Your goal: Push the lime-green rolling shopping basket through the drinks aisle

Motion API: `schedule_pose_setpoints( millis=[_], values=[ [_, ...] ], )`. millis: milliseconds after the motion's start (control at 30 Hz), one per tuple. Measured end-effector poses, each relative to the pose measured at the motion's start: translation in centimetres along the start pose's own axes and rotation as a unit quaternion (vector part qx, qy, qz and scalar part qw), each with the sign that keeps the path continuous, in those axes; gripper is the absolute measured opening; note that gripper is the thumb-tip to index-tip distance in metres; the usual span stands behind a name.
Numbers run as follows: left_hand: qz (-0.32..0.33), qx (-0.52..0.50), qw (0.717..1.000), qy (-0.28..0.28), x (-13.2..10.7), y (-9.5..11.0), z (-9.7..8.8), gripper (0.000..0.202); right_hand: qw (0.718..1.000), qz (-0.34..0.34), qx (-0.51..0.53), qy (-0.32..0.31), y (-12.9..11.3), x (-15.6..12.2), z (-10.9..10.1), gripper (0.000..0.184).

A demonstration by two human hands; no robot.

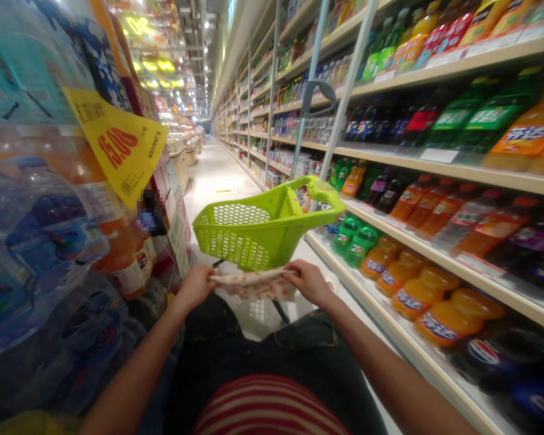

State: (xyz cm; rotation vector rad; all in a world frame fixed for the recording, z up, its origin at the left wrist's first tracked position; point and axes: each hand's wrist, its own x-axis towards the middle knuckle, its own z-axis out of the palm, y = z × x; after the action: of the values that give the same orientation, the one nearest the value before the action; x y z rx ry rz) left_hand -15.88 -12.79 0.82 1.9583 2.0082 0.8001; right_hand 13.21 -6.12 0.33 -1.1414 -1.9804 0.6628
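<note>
Cream patterned cloth (254, 286); left hand (197, 284), right hand (312, 281) pinching its upper edge; best held taut, clear of green basket (265, 231).

— Hands?
— My left hand (196, 285) and right hand (312, 283) pinch opposite ends of a patterned cloth (250, 284).
— Beyond it?
— Green shopping cart (240, 234) just ahead; shelves (457, 170) of bottles (410, 297), my right.
</note>
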Motion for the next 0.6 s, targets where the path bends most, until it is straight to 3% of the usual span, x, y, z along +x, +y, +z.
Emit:
schedule_pose_setpoints(
  millis=[100, 233, 333, 400, 467, 500, 600],
  values=[
    [0.022, -0.024, 0.999, -0.001, 0.4, -0.2, 0.5, 0.020, 0.998, 0.022, 0.041, 0.044, 0.1, 0.7, 0.5, 0.019],
    [-0.083, -0.164, 0.977, -0.109, 1.2, -0.6, 0.7, 0.028, 0.980, 0.161, 0.109, 0.031, 0.2, 1.5, 1.8, 0.024],
    [-0.116, -0.151, 0.978, -0.085, 1.8, 0.3, 1.0, 0.021, 0.978, 0.182, 0.085, 0.060, -0.3, 1.9, 3.2, 0.021],
    [-0.095, -0.099, 0.990, -0.018, 1.9, 2.0, 1.6, 0.014, 0.978, 0.177, 0.091, 0.065, -1.1, 2.0, 4.4, 0.021],
    [-0.069, -0.077, 0.994, 0.033, 1.7, 4.3, 2.5, 0.013, 0.971, 0.174, 0.161, 0.042, -2.1, 1.9, 5.7, 0.025],
    [-0.040, -0.098, 0.994, 0.031, 1.6, 5.4, 3.0, 0.013, 0.964, 0.166, 0.206, 0.028, -2.6, 1.8, 6.2, 0.028],
    [0.052, -0.201, 0.977, -0.053, 1.1, 7.5, 4.3, 0.021, 0.946, 0.127, 0.296, 0.025, -3.4, 1.6, 7.2, 0.037]
  ],
)
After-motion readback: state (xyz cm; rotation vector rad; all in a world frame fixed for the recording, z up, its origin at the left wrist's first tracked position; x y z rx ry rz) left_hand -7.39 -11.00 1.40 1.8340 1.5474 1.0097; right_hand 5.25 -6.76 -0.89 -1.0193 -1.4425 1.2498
